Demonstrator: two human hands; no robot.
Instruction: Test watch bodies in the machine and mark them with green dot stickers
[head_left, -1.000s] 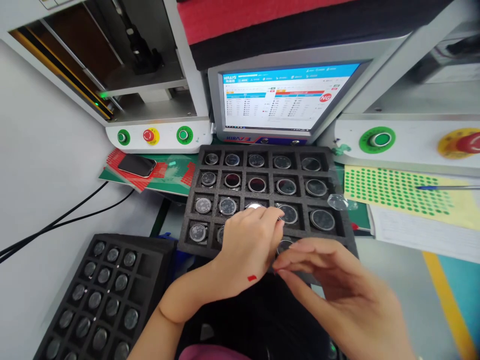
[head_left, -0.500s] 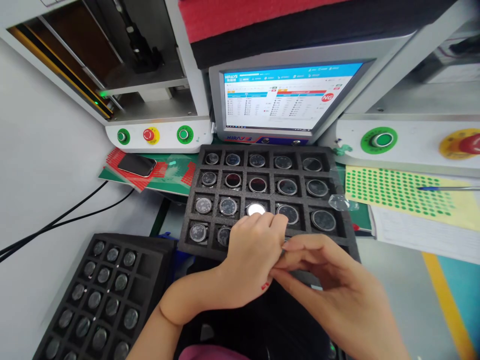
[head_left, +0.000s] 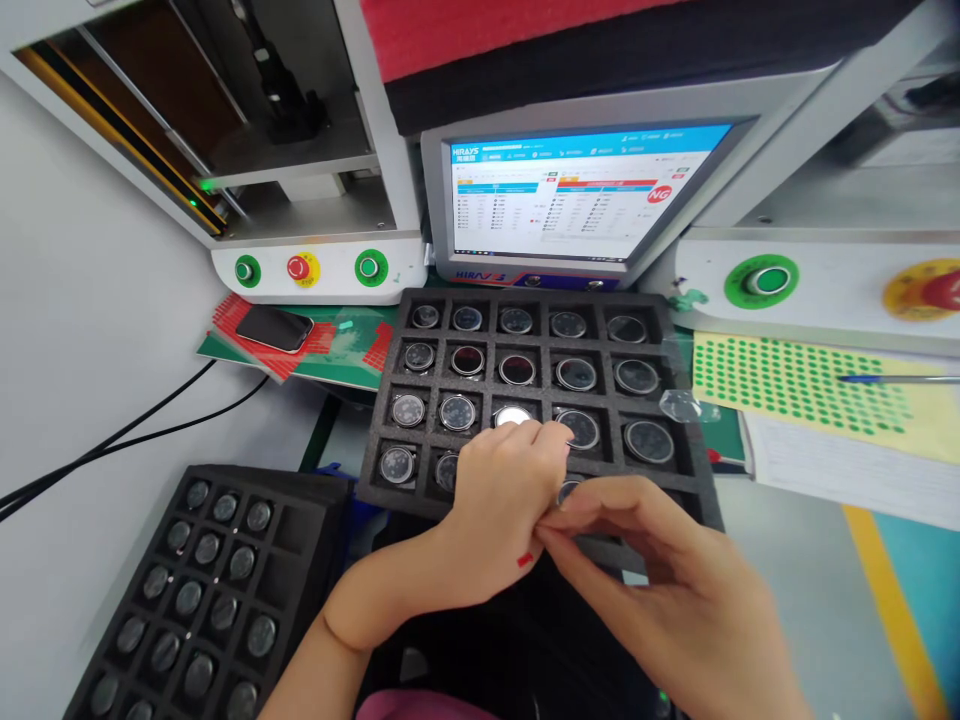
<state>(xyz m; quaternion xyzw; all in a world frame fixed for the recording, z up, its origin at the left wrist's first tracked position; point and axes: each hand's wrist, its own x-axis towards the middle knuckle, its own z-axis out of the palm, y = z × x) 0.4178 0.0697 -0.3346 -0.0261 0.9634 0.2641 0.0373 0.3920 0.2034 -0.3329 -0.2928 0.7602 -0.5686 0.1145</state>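
Left hand (head_left: 491, 510) and right hand (head_left: 660, 580) met over the foam tray's (head_left: 679, 465) near row, fingertips pinched narrow on a small round part (head_left: 568, 490) (mostly hidden). Second tray (head_left: 300, 520) sat lower left.

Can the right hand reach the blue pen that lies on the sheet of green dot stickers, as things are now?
Probably yes. The right hand is busy at the black foam tray against the left hand, but only flat paper lies between it and the blue pen on the green-dotted yellow sheet.
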